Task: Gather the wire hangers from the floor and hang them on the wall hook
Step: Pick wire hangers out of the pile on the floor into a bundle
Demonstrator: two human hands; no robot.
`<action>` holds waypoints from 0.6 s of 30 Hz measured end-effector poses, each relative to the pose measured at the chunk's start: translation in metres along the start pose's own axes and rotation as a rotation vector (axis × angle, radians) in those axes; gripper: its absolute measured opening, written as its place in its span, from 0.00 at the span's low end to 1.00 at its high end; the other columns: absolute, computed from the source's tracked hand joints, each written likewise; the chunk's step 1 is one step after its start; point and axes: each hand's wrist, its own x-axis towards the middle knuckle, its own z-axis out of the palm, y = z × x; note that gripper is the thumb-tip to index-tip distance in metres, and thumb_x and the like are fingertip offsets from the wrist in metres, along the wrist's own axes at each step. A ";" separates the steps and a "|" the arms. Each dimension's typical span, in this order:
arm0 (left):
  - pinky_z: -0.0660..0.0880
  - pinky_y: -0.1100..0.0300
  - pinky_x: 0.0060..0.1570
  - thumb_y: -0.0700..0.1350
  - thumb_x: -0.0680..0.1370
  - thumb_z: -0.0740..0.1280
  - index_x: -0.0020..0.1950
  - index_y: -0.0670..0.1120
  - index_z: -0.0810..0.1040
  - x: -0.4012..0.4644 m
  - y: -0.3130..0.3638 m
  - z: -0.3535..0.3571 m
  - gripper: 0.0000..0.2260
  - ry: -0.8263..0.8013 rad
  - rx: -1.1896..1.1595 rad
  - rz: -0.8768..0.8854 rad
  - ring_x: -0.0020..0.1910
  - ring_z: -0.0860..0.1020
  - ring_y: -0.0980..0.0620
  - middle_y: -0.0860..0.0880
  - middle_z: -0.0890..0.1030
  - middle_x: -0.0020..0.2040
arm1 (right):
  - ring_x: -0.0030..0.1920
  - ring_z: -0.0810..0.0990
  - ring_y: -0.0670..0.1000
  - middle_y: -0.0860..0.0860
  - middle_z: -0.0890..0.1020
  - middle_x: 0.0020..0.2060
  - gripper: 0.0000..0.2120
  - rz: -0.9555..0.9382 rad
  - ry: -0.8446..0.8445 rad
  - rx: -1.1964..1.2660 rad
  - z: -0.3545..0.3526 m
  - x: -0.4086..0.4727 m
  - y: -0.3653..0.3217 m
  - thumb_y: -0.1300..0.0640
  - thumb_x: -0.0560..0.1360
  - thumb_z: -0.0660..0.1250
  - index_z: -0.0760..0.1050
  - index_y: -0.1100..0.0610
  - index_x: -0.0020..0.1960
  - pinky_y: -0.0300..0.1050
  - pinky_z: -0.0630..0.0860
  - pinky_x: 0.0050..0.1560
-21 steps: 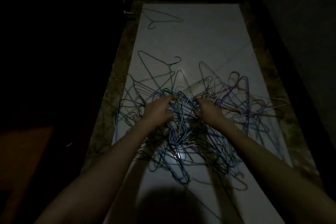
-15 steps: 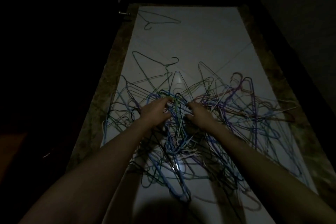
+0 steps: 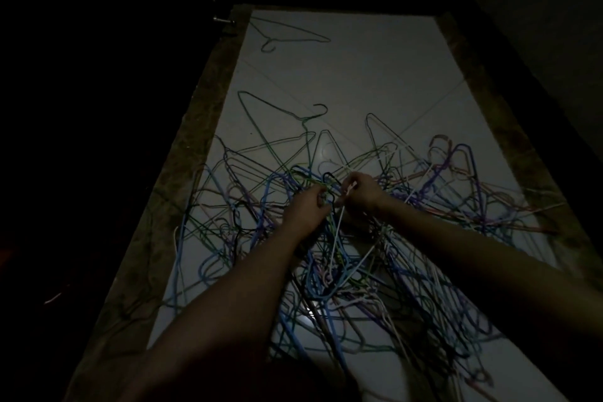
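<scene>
My left hand (image 3: 306, 206) and right hand (image 3: 362, 189) both pinch hanger necks atop the wire hangers (image 3: 326, 254) tangled on the floor (image 3: 359, 75); their bodies trail toward me.

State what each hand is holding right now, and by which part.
Left hand and right hand both grip wires atop the tangled hanger pile; the dim, dense tangle hides which hanger parts they hold.

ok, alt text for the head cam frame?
Two bare hands, left hand and right hand, grip hooks at the middle of a tangled pile of coloured wire hangers on a pale tiled floor in a dim room. Two loose dark-green wire hangers lie beyond the pile, one near, one farther off.
</scene>
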 end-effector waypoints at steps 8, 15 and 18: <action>0.73 0.56 0.39 0.33 0.73 0.69 0.63 0.39 0.73 0.013 0.003 0.016 0.18 0.088 -0.361 -0.108 0.44 0.75 0.44 0.43 0.75 0.41 | 0.32 0.75 0.55 0.57 0.75 0.32 0.47 -0.079 -0.045 0.298 0.003 0.001 0.011 0.77 0.68 0.67 0.43 0.54 0.74 0.51 0.76 0.36; 0.78 0.60 0.41 0.41 0.78 0.66 0.59 0.39 0.77 -0.004 0.017 0.001 0.11 -0.079 -0.540 -0.017 0.46 0.80 0.46 0.43 0.80 0.49 | 0.34 0.76 0.51 0.55 0.75 0.35 0.40 -0.146 0.002 0.456 -0.021 -0.016 0.001 0.76 0.70 0.66 0.53 0.56 0.75 0.35 0.75 0.25; 0.80 0.63 0.37 0.43 0.80 0.63 0.60 0.39 0.75 -0.023 0.027 -0.009 0.12 -0.262 -0.780 -0.085 0.38 0.81 0.52 0.44 0.80 0.42 | 0.35 0.77 0.51 0.55 0.76 0.36 0.38 -0.191 -0.027 0.474 -0.026 -0.021 -0.009 0.76 0.70 0.65 0.55 0.56 0.74 0.35 0.75 0.26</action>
